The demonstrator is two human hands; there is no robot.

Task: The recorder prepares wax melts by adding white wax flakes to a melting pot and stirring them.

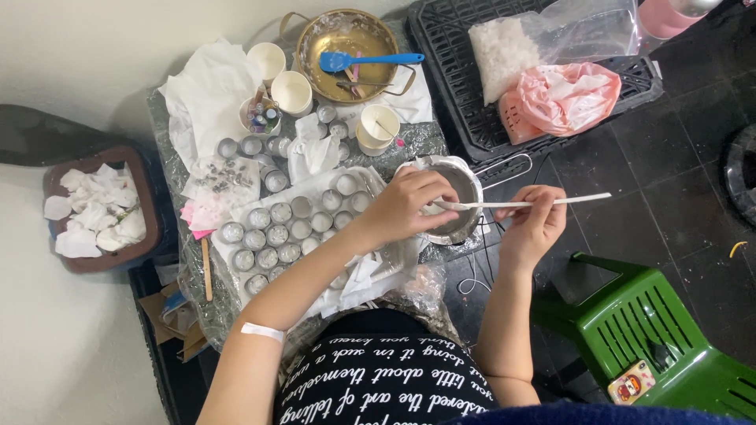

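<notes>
- The left hand (405, 206) rests on the rim of a small metal pot (455, 197) at the right edge of the counter (169, 118); its grip is closed over the near end of a long white stick (520, 204).
- The right hand (535, 224) pinches the same stick further along, with the fingers curled loosely around it.
- The stick looks thin, light and stiff; it may bend or snap, so a hold near the middle seems safest.
- The pot seems light but may be slippery, and what is inside it cannot be seen; its wire handle (504, 167) points right.
- Small round tins (279, 232) stand in rows on white paper beside the pot.
- A clear bag of white flakes (504, 47) and a pink plastic bag (563, 98) lie on a black crate (449, 31).
- A small colourful flat package (630, 383) lies on the green chair (669, 330).
</notes>
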